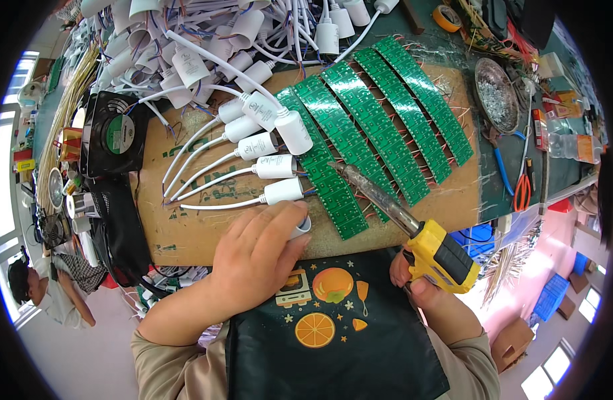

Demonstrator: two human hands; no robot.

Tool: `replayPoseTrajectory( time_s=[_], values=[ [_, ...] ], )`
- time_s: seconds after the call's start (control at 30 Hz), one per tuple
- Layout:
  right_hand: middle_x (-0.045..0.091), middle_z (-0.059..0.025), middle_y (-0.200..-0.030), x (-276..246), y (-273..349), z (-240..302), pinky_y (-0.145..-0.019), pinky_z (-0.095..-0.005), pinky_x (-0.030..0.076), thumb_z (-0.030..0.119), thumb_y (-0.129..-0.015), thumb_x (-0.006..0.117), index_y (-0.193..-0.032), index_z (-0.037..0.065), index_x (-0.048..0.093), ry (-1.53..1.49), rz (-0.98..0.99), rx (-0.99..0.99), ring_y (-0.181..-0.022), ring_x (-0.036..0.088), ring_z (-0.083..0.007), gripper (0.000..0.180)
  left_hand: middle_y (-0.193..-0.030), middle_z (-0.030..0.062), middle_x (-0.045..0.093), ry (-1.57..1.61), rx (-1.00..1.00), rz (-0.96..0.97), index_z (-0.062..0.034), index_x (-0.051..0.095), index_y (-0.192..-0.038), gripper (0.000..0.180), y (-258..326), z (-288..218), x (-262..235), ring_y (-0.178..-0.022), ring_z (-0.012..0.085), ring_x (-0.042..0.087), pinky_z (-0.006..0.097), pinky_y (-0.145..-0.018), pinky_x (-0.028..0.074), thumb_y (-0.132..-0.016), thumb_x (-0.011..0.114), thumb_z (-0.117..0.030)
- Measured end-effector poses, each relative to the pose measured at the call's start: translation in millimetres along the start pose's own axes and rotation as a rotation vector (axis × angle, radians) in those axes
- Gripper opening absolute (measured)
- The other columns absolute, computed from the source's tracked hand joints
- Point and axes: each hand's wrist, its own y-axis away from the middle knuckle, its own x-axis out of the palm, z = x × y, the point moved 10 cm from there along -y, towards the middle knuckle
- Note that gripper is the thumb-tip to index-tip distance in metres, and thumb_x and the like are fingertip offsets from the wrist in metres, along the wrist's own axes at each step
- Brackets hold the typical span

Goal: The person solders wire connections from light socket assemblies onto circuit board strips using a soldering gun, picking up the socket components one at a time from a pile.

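Note:
My left hand [256, 250] is closed around a white plastic cap [302, 229] at the board's near edge, with its round rim showing between thumb and fingers. In my right hand [420, 285] is a yellow and black soldering gun [443, 257]. Its long metal barrel points up and left, the tip over or touching the leftmost green circuit board strip [332, 193]; which, I cannot tell. Several similar strips [380, 123] lie side by side, with red wires between them. White caps with cables [274, 167] lie in a row against the left strip, wires toward its edge.
A brown cardboard sheet [186, 230] covers the worktop under the strips. Beyond it is a heap of white corded caps [190, 63]. A black fan [113, 133] stands left. To the right are a metal dish [496, 93], orange-handled scissors [522, 193] and orange tape [446, 18]. Another person [60, 287] is far left.

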Motion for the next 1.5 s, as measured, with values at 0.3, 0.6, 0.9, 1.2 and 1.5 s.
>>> replayPoseTrajectory(
  time_s=[0.3,0.6,0.9,1.2,1.5],
  values=[
    [0.053,-0.0024,-0.078,-1,3,-2,-0.059,-0.0272,0.045,0.019,-0.088,0.072,-0.104,0.004,0.055,-0.036,-0.006,0.010,-0.066,0.052,-0.0115,0.028,-0.114,0.0185,0.060,-0.033,0.069,0.054,0.0004,0.062,-0.119,0.043,6,-7,2,-0.087,0.0316,0.065,0.037,-0.071,0.055,-0.078,0.077,-0.002],
    [0.055,-0.0026,-0.085,-3,8,-9,-0.060,-0.0267,0.046,0.019,-0.089,0.071,-0.116,0.003,0.053,-0.059,0.011,0.013,-0.069,0.053,-0.0112,0.036,-0.111,0.0176,0.060,-0.241,0.130,0.165,-0.0006,0.065,-0.114,0.040,7,-11,16,-0.088,0.0308,0.065,0.038,-0.071,0.055,-0.074,0.072,0.001],
    [0.056,-0.0041,-0.073,-11,8,-8,-0.056,-0.0273,0.046,0.020,-0.087,0.074,-0.094,0.003,0.058,0.019,-0.035,0.016,-0.062,0.054,-0.0128,0.025,-0.111,0.0164,0.062,-0.314,0.282,0.040,0.0003,0.068,-0.106,0.035,3,-20,18,-0.088,0.0279,0.064,0.036,-0.071,0.053,-0.071,0.072,-0.003],
    [0.057,-0.0048,-0.069,0,4,21,-0.051,-0.0313,0.043,0.030,-0.089,0.074,-0.078,0.006,0.058,0.490,0.134,-0.179,-0.055,0.055,-0.0195,0.031,-0.110,0.0134,0.059,-0.335,0.286,0.001,-0.0023,0.069,-0.106,0.038,-1,-16,23,-0.090,0.0279,0.061,0.037,-0.069,0.048,-0.068,0.071,-0.008],
    [0.055,-0.0044,-0.066,-1,14,19,-0.050,-0.0348,0.041,0.036,-0.092,0.068,-0.074,0.009,0.057,0.662,0.161,-0.256,-0.054,0.054,-0.0241,0.035,-0.110,0.0118,0.059,-0.376,0.266,-0.018,-0.0051,0.071,-0.105,0.037,0,-15,24,-0.091,0.0266,0.060,0.037,-0.070,0.045,-0.068,0.071,-0.010]
  ],
)
